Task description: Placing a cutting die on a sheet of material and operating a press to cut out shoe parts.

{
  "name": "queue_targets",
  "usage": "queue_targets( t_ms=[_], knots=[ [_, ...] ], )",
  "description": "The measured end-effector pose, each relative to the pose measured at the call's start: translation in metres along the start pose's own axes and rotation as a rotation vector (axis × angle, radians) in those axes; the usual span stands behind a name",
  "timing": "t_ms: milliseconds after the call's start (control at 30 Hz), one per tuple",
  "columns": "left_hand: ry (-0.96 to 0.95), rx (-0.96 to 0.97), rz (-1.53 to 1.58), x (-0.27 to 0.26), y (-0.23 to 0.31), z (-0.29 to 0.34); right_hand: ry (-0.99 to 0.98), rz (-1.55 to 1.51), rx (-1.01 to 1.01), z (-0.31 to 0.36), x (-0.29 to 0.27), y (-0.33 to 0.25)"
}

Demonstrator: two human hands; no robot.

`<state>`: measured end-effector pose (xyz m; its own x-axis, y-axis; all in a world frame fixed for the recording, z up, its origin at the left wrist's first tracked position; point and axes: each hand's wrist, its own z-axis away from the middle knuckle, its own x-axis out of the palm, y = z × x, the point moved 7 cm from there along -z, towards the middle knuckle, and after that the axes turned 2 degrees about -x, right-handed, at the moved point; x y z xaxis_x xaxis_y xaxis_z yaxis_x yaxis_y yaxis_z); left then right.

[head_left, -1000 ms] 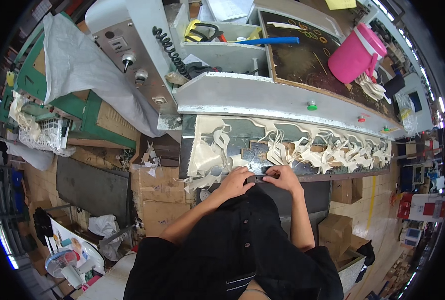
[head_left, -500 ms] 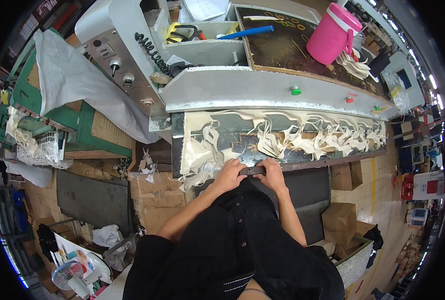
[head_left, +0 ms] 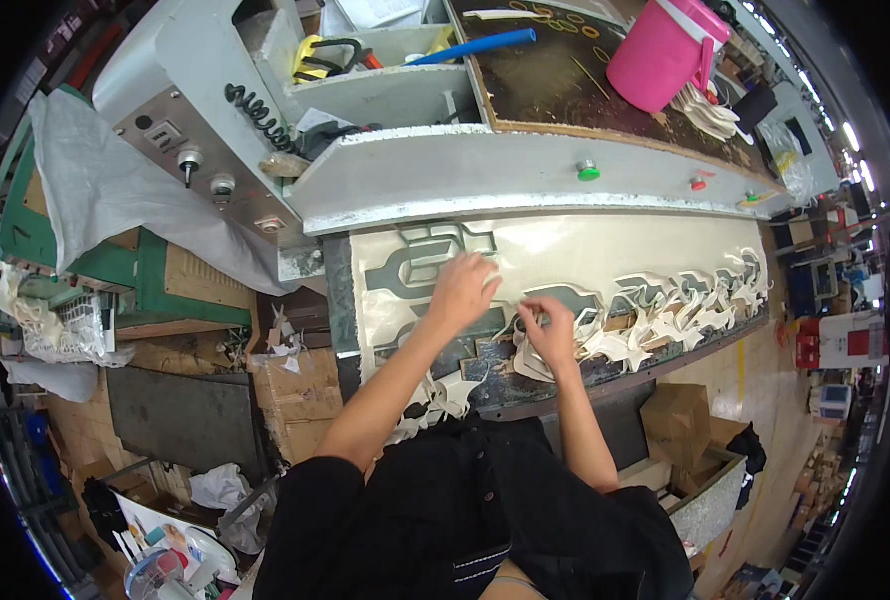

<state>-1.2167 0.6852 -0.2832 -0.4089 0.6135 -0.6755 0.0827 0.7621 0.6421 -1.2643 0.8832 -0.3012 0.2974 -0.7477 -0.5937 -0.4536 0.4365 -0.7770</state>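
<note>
A cream sheet (head_left: 605,245) lies over the dark machine bed, with dark-edged cut-out shapes (head_left: 430,250) at its left end. My left hand (head_left: 463,292) hovers over or rests on these shapes, its fingers apart and slightly bent. Lower and to its right, my right hand (head_left: 552,333) is curled at the sheet's cut front part, thumb close to the fingers; what they hold, if anything, is too small to make out. Next to it, loose cream offcuts (head_left: 630,338) run in a tangled row along the front edge. More cream scraps (head_left: 455,392) hang at the near left.
Behind the bed stands a grey machine beam (head_left: 445,175) with a green button (head_left: 588,171) and a red one. A pink jug (head_left: 665,55) and a blue tube (head_left: 475,46) lie on top. Cardboard boxes (head_left: 677,425) stand at the right, a green machine (head_left: 165,280) at the left.
Both hands have let go of the bed's dark front bar and moved forward over the bed. The sheet now covers more of the bed, and the offcuts sit nearer its front edge.
</note>
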Motion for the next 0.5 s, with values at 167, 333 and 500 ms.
queue_targets(
  t_ms=[167,333,500],
  knots=[
    [-0.223,-0.025,-0.437,0.057,-0.038,-0.031,-0.002,0.205,-0.106,-0.025,0.049,0.01],
    [-0.337,0.044,-0.286,0.067,-0.046,-0.022,-0.014,0.238,-0.063,0.019,0.065,0.031],
    [-0.276,-0.004,-0.083,0.015,-0.029,-0.02,-0.002,0.215,-0.051,0.034,0.066,0.04]
  ],
)
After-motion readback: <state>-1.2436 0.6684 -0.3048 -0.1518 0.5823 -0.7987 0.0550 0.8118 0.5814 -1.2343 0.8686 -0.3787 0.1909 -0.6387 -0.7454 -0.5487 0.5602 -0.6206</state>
